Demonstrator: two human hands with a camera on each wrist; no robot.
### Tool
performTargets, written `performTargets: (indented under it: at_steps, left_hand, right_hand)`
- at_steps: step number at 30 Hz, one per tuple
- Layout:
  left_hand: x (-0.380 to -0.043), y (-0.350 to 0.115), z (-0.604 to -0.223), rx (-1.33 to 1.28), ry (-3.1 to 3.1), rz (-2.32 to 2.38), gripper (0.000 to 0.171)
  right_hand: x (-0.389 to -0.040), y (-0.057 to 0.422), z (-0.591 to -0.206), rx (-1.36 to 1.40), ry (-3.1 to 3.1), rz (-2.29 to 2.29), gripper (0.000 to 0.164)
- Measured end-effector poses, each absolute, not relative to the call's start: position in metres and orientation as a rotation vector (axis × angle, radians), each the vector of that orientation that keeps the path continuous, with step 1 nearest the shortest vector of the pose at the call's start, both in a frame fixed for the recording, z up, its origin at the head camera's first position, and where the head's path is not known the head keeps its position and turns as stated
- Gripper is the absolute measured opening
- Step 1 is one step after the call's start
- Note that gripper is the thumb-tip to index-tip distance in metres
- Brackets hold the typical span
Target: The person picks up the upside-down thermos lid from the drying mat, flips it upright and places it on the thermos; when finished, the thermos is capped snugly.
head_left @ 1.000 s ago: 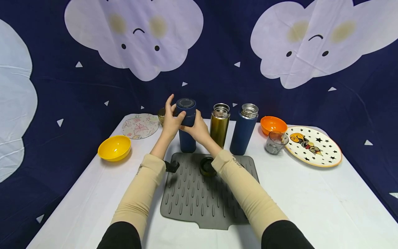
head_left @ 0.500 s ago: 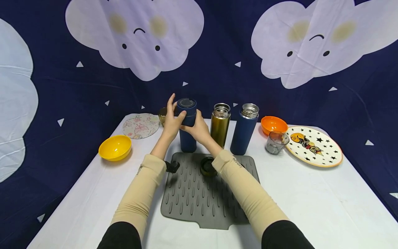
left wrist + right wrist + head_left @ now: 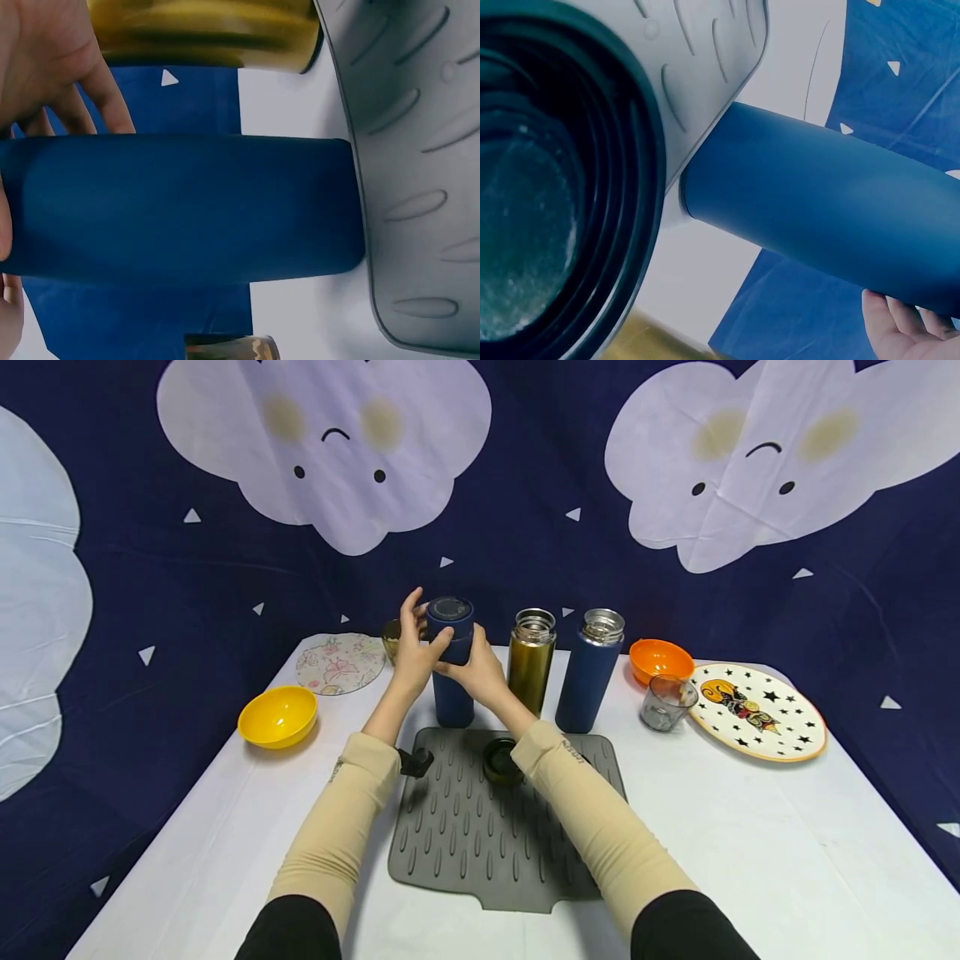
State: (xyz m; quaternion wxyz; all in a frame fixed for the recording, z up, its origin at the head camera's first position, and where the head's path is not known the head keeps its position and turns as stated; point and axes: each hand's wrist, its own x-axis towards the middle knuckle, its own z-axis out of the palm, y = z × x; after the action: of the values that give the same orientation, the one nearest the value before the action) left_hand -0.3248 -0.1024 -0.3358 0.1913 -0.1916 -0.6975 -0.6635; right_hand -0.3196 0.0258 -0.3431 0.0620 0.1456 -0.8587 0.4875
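A tall dark blue insulated bottle (image 3: pixel 453 703) stands upright just behind the grey drying mat, and both hands are at its upper part. My left hand (image 3: pixel 415 652) holds the bottle's blue lid (image 3: pixel 450 612), thumb on the near side and index finger pointing up. Lower down, my right hand (image 3: pixel 480 675) grips the bottle's body. In the left wrist view the bottle's side (image 3: pixel 187 210) fills the middle. Seen from the right wrist, the bottle (image 3: pixel 817 195) has fingertips (image 3: pixel 881 311) against its side. The far fingers of both hands are partly hidden.
On the grey mat (image 3: pixel 480 827) lies a dark ringed lid (image 3: pixel 501 762). To the right stand lidless gold (image 3: pixel 529 672) and blue (image 3: pixel 588 685) bottles, an orange bowl (image 3: pixel 660 662), a glass (image 3: pixel 666 703) and a plate (image 3: pixel 757 714). Leftward are a yellow bowl (image 3: pixel 276 717) and floral plate (image 3: pixel 340 665).
My left thumb and fingers have shifted slightly around the lid, and the marking on its top looks turned. The right hand and the bottle's body have stayed in place.
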Motion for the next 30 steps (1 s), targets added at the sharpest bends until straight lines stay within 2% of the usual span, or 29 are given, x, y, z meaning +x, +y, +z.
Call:
performTargets:
  at_steps: [5,13,19,25,30]
  left_hand:
    - [-0.3239,-0.0963,-0.3333,-0.476,-1.987,-1.73,0.09]
    - [-0.3232,-0.1003,-0.3371,-0.522,-1.914,-1.879,0.08]
    - [-0.3248,-0.0954,-0.3326,-0.447,-1.979,-1.75,0.079]
    - [-0.3252,-0.0982,-0.3322,-0.418,-2.005,-1.762,0.067]
    - [-0.323,-0.0972,-0.3297,-0.398,-2.052,-1.743,0.071]
  right_hand:
    - [-0.3208,0.0266,-0.3434,0.432,-2.605,1.468,0.091]
    - [-0.3211,0.0255,-0.3451,0.455,-2.587,1.489,0.088]
    - [-0.3215,0.0263,-0.3438,0.435,-2.589,1.484,0.089]
    - [-0.321,0.0257,-0.3437,0.463,-2.59,1.486,0.088]
    - [-0.3206,0.0259,-0.344,0.436,-2.599,1.484,0.089]
